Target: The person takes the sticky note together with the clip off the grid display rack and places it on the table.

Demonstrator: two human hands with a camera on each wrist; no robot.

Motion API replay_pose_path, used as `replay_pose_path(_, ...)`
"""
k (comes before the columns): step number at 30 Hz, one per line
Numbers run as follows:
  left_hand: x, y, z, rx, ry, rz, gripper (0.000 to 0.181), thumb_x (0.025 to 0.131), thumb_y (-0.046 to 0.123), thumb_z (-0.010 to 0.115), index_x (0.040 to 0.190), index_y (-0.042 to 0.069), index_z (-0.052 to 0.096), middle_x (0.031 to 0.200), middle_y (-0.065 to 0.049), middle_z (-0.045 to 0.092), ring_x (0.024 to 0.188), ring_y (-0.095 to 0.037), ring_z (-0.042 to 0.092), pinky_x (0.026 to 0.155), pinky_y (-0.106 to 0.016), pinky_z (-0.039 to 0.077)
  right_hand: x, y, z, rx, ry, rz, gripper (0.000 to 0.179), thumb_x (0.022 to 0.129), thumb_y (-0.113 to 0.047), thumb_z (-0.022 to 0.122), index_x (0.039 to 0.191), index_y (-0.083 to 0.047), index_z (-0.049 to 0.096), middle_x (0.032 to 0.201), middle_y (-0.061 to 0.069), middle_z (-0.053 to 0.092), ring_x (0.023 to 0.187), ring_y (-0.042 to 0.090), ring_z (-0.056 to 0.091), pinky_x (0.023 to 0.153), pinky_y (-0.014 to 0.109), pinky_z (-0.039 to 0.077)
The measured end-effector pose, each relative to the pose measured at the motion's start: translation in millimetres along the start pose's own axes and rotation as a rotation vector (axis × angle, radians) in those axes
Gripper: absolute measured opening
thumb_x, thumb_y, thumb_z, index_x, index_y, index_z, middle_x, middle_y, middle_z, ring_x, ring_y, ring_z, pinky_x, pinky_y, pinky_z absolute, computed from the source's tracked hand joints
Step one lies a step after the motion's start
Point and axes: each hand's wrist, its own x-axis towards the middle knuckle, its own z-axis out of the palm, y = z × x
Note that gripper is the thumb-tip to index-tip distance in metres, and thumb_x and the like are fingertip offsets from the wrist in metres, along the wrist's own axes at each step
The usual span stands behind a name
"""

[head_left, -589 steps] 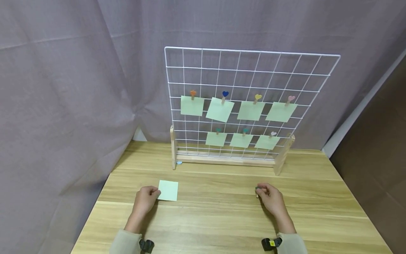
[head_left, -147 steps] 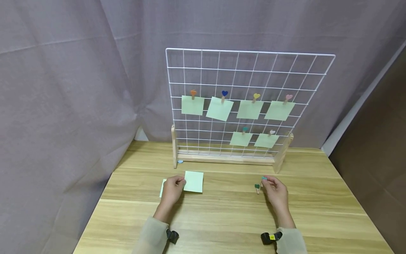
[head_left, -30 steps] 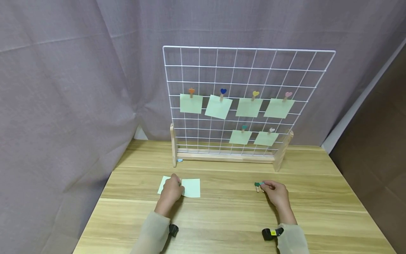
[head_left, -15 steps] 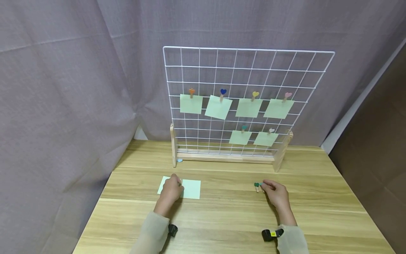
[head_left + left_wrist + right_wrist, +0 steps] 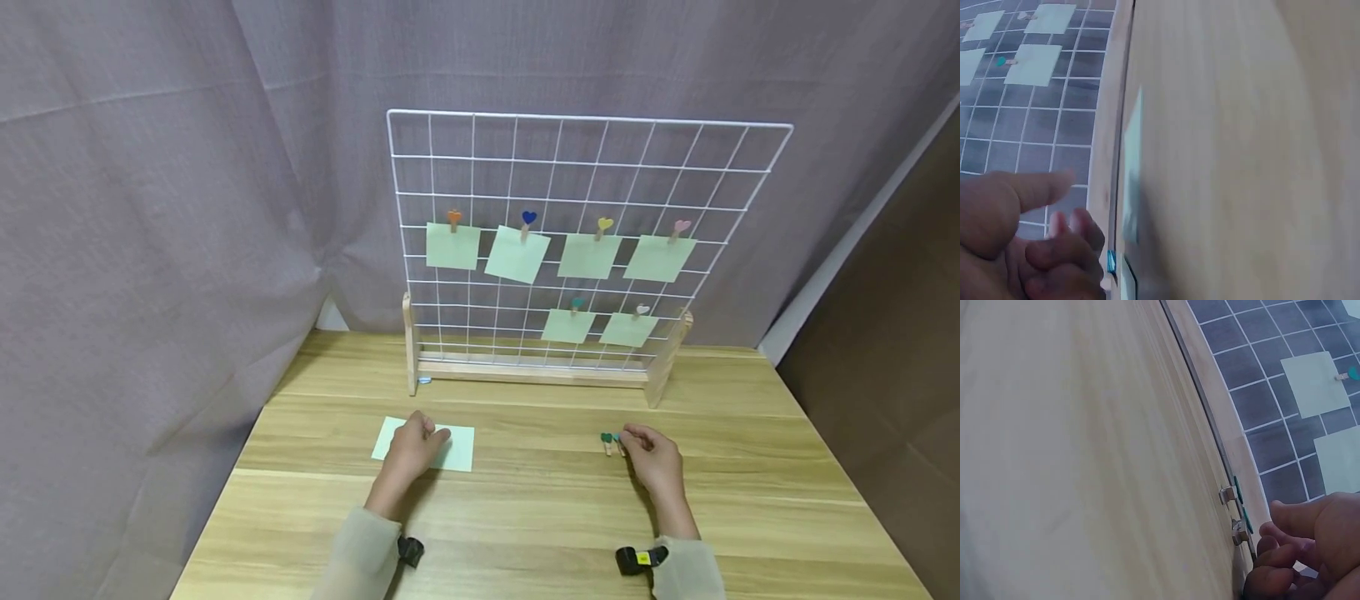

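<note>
Two pale green paper notes lie side by side on the table: a left note (image 5: 386,437) and a right note (image 5: 463,450). My left hand (image 5: 411,454) hovers over them, partly covering both, its thumb apart from the loosely curled fingers and nothing between them. Two small wooden clothespins, one with a dark green heart (image 5: 607,442) and one with a teal top (image 5: 617,439), lie together at the right. My right hand (image 5: 654,460) is just beside the teal clothespin; in the right wrist view its thumb is apart from the fingers, holding nothing.
A white wire grid (image 5: 588,118) in a wooden stand (image 5: 532,374) stands at the back. Heart clothespins hold several green notes (image 5: 453,247) on it, including two in a lower row (image 5: 567,327). A small light-blue object (image 5: 425,380) lies by the stand's left foot.
A lower-row note and its clothespin have left the grid since the oldest frame; two notes and two clothespins now lie down. Lately my left thumb lifts off the right note; my right fingers leave the teal clothespin.
</note>
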Motion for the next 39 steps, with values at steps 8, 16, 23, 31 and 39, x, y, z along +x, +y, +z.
replay_pose_path(8,3.4,11.5,7.1,-0.165,-0.026,0.092,0.022,0.103,0.021,0.068,0.108,-0.001,0.065,0.080,-0.004,0.060,0.063,-0.015,0.055,0.056,-0.027,0.047,-2.1,-6,-5,-0.050,0.004,-0.040,0.038,0.108,-0.025,0.060,0.134,0.002,0.068,0.119,0.020,0.068,0.102,0.026,0.058,0.071,0.024,0.048)
replay_pose_path(16,5.9,15.4,21.0,-0.195,0.016,0.139,0.017,0.101,0.019,0.070,0.105,0.002,0.066,0.090,-0.005,0.062,0.071,-0.015,0.055,0.059,-0.024,0.047,-1.8,-11,-3,-0.020,0.030,-0.053,0.037,0.108,-0.024,0.060,0.133,0.001,0.069,0.115,0.019,0.069,0.100,0.025,0.058,0.069,0.024,0.048)
replay_pose_path(23,5.7,21.1,37.8,-0.206,0.024,0.168,0.024,0.101,0.021,0.069,0.114,0.000,0.066,0.096,-0.006,0.068,0.063,-0.012,0.053,0.054,-0.024,0.045,-4.3,-21,-1,-0.002,0.012,-0.078,0.041,0.109,-0.029,0.059,0.135,0.001,0.068,0.121,0.020,0.068,0.107,0.025,0.056,0.073,0.023,0.048)
replay_pose_path(31,9.6,35.3,44.6,-0.216,0.022,0.214,0.029,0.100,0.018,0.070,0.119,-0.004,0.066,0.100,-0.009,0.072,0.061,-0.010,0.051,0.054,-0.023,0.044,2.4,-39,2,0.028,0.031,-0.130,0.040,0.109,-0.031,0.061,0.132,0.000,0.070,0.120,0.020,0.065,0.082,0.013,0.058,0.064,0.022,0.050)
replay_pose_path(39,17.0,46.4,49.7,-0.250,0.026,0.249,0.026,0.100,0.013,0.069,0.120,-0.004,0.068,0.102,-0.010,0.073,0.054,-0.007,0.049,0.049,-0.022,0.044,10.2,-57,4,0.047,0.063,-0.175,0.038,0.108,-0.030,0.062,0.129,0.000,0.071,0.119,0.020,0.067,0.092,0.017,0.057,0.068,0.023,0.048)
